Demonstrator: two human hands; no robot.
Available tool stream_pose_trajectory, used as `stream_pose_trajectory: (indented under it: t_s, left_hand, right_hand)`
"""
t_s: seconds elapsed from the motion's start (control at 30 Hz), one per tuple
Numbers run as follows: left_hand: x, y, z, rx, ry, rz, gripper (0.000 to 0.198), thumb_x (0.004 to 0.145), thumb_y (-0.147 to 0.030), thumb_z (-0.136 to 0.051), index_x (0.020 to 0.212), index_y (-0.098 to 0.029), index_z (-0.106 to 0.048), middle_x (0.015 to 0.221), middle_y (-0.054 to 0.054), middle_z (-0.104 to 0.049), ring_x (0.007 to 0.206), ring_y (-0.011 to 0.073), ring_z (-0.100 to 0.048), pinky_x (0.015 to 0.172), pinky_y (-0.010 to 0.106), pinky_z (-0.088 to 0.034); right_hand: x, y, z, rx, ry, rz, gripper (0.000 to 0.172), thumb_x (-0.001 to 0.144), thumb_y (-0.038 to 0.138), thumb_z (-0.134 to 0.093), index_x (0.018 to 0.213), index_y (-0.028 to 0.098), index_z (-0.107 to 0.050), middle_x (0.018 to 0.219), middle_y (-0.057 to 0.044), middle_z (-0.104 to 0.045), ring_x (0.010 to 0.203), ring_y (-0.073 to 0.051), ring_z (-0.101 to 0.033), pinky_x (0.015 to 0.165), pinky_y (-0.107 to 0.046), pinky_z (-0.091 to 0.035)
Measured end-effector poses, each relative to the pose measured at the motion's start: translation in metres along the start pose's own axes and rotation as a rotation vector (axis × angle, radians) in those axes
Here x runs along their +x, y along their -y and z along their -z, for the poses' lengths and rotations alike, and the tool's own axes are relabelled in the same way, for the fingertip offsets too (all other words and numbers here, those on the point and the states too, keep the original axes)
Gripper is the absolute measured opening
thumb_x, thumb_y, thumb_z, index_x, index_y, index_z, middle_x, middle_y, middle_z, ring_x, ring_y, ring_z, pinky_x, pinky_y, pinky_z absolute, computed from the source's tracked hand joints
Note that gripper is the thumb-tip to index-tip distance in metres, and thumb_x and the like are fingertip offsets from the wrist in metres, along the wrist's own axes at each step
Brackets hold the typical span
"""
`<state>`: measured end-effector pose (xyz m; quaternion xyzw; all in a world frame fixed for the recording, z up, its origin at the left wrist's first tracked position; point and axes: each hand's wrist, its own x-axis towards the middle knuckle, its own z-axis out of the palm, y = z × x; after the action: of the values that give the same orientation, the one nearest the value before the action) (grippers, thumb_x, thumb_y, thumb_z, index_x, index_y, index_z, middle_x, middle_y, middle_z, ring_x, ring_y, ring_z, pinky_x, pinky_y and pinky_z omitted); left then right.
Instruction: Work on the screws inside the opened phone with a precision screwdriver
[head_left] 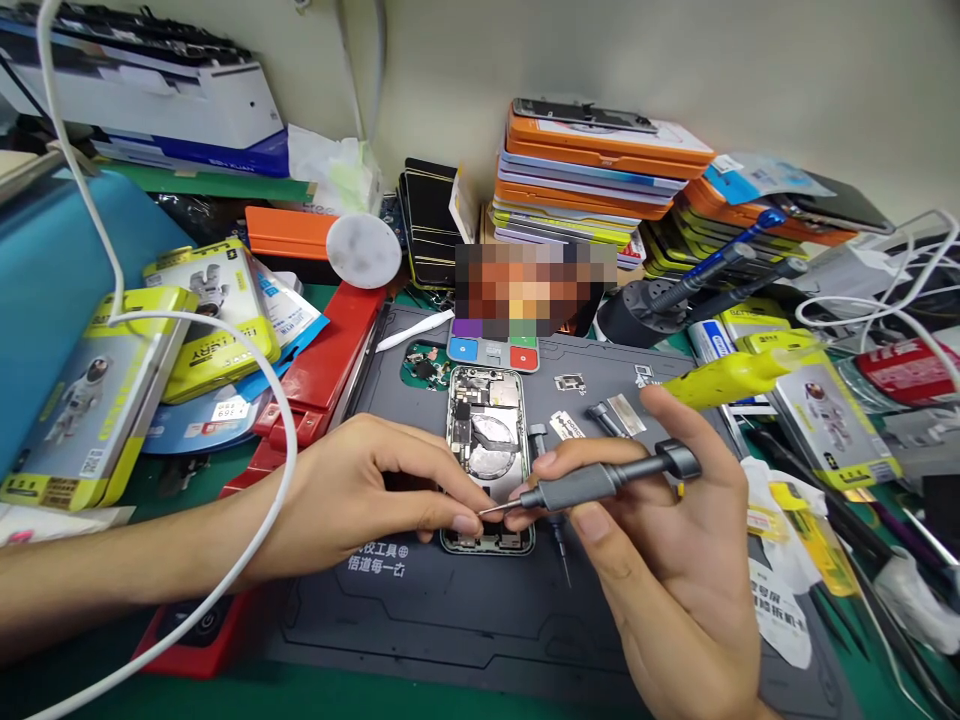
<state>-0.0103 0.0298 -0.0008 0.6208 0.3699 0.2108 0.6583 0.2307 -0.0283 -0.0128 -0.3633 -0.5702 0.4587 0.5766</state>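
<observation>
An opened smartphone (493, 440) lies on the dark grey work mat (465, 620), its inner boards and a round coil area showing. Over its lower part, my right hand (667, 550) holds a grey precision screwdriver (600, 485) nearly level, its thin tip pointing left. My left hand (405, 485) is closed in a pinch at that tip; whatever sits between the thumb and fingertip is too small to make out. Just right of the phone, partly behind my right hand, a second slim screwdriver (561, 555) rests on the mat.
A razor blade (565, 426) and small metal plates (626, 414) lie beyond my right hand. Yellow battery boxes (97, 400) and a red tool (322, 370) stand left. A white cable (281, 400) loops across my left forearm. Stacked orange boxes (600, 150) line the wall.
</observation>
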Motion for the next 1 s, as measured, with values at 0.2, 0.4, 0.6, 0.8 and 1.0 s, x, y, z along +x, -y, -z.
stream_pose_trajectory:
  t_s: [0.2, 0.4, 0.6, 0.8, 1.0]
  left_hand:
    - [0.0022, 0.0027, 0.0017, -0.025, 0.003, -0.021, 0.010, 0.097, -0.021, -0.086, 0.099, -0.026, -0.094, 0.094, -0.001, -0.087, 0.084, 0.0118, -0.079, 0.074, 0.014, -0.059]
    - [0.0005, 0.0028, 0.0007, -0.041, -0.008, -0.006, 0.009, 0.097, -0.023, -0.087, 0.097, -0.028, -0.094, 0.094, -0.002, -0.088, 0.084, 0.0104, -0.078, 0.073, 0.010, -0.059]
    - [0.0007, 0.0020, 0.0001, -0.048, -0.015, -0.015, 0.011, 0.097, -0.021, -0.086, 0.096, -0.029, -0.094, 0.094, -0.002, -0.088, 0.084, 0.0099, -0.079, 0.072, 0.009, -0.059]
    - [0.0013, 0.0035, 0.0010, -0.044, -0.010, -0.018, 0.011, 0.098, -0.021, -0.085, 0.099, -0.029, -0.093, 0.095, -0.003, -0.088, 0.085, 0.0094, -0.079, 0.073, 0.008, -0.059]
    - [0.0001, 0.0028, 0.0002, -0.052, -0.023, -0.017, 0.011, 0.096, -0.020, -0.086, 0.096, -0.028, -0.093, 0.094, -0.003, -0.088, 0.083, 0.0089, -0.079, 0.072, 0.008, -0.058]
  right_hand:
    - [-0.0026, 0.0029, -0.0053, 0.035, -0.037, -0.125, 0.055, 0.114, 0.015, -0.057, 0.160, 0.043, -0.046, 0.118, -0.002, -0.078, 0.089, -0.014, -0.083, 0.090, -0.032, -0.074]
    - [-0.0021, 0.0034, -0.0057, 0.082, -0.037, -0.151, 0.054, 0.114, 0.017, -0.057, 0.160, 0.044, -0.045, 0.119, -0.001, -0.078, 0.091, -0.016, -0.084, 0.088, -0.032, -0.073]
    - [-0.0012, 0.0057, -0.0048, 0.091, -0.046, -0.162, 0.053, 0.113, 0.019, -0.059, 0.158, 0.044, -0.046, 0.118, -0.001, -0.078, 0.090, -0.016, -0.083, 0.089, -0.034, -0.073]
    - [-0.0023, 0.0036, -0.0040, 0.072, -0.036, -0.161, 0.053, 0.114, 0.019, -0.058, 0.159, 0.045, -0.046, 0.117, -0.001, -0.077, 0.088, -0.015, -0.082, 0.088, -0.033, -0.073]
    - [-0.0030, 0.0044, -0.0022, 0.022, -0.041, -0.171, 0.053, 0.113, 0.021, -0.061, 0.158, 0.046, -0.047, 0.116, -0.001, -0.078, 0.086, -0.015, -0.082, 0.086, -0.031, -0.072]
